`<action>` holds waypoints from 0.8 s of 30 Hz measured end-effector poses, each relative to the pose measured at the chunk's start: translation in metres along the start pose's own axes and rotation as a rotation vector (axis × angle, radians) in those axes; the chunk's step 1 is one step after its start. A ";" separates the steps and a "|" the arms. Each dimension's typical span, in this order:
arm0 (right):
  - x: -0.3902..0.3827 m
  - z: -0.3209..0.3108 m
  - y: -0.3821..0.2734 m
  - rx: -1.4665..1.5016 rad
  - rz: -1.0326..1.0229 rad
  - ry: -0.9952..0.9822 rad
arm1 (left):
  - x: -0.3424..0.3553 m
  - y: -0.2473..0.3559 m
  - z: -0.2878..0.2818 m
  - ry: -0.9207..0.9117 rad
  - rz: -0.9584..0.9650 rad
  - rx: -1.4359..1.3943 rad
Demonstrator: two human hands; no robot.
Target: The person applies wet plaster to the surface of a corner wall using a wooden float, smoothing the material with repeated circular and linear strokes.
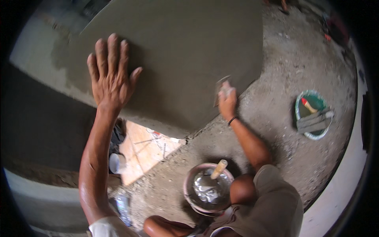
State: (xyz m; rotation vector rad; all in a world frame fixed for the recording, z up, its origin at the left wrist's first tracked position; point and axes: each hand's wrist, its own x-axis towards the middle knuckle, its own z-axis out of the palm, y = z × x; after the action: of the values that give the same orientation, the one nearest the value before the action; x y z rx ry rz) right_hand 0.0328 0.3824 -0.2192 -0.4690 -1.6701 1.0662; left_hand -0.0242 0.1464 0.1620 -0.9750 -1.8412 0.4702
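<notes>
A broad surface of wet grey plaster [177, 51] rises in front of me. Fingers spread, my left hand [112, 77] lies on its left part with nothing in it. My right hand [227, 100] is closed on a plastering trowel [219, 85], a thin flat plate set against the plaster near its lower right edge. The trowel's grip is mostly hidden under my fingers. Below, close to my knee, stands a round bucket [188, 183] of water. A tool with a wooden handle [219, 169] leans in it.
To the right, on rough concrete floor [272, 114], sits a green tub with a pale rim [298, 108]. In it lie a wooden handle with a red end [309, 105] and a grey flat tool [314, 122]. A white cup [115, 163] and a clear plastic bottle [123, 210] are lower left, beside tiles [136, 146].
</notes>
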 end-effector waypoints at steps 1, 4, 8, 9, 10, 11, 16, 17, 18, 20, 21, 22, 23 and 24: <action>0.026 -0.007 0.031 0.009 0.059 0.147 | 0.003 0.003 0.001 0.017 0.021 0.012; 0.105 -0.014 0.031 -0.037 0.099 0.311 | 0.003 0.002 -0.001 0.027 0.059 0.074; 0.113 -0.009 -0.125 0.038 -0.173 0.191 | 0.003 0.005 0.000 0.052 0.061 0.129; 0.093 -0.001 -0.138 0.021 -0.288 0.137 | 0.006 0.007 0.005 0.074 0.072 0.124; 0.065 0.008 -0.142 0.017 -0.398 0.071 | 0.005 0.008 0.006 0.084 0.081 0.131; 0.037 0.015 -0.133 0.017 -0.471 0.029 | 0.005 0.006 0.004 0.082 0.080 0.149; -0.008 0.003 -0.028 -0.025 -0.363 -0.044 | 0.009 0.003 -0.001 0.086 0.096 0.179; 0.013 0.004 -0.033 0.078 -0.264 0.017 | 0.010 0.005 0.000 0.092 0.093 0.182; 0.032 0.004 -0.051 0.178 -0.148 0.074 | 0.007 0.007 0.000 0.085 0.099 0.180; 0.077 0.000 -0.109 0.088 -0.166 0.076 | 0.002 0.004 0.005 0.096 0.103 0.244; 0.084 0.005 -0.135 0.064 -0.238 0.048 | 0.003 0.004 0.005 0.113 0.122 0.238; 0.082 0.008 -0.154 0.045 -0.316 0.018 | 0.003 0.005 0.005 0.133 0.134 0.239; 0.066 0.013 -0.156 0.039 -0.424 0.083 | 0.007 0.006 0.007 0.159 0.151 0.236; 0.047 0.023 -0.151 0.035 -0.544 0.147 | 0.011 0.007 0.009 0.162 0.159 0.232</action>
State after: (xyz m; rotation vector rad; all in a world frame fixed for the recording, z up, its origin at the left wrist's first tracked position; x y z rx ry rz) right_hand 0.0242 0.3281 -0.0690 -0.0546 -1.5220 0.6403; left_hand -0.0315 0.1604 0.1595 -0.9740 -1.5327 0.6663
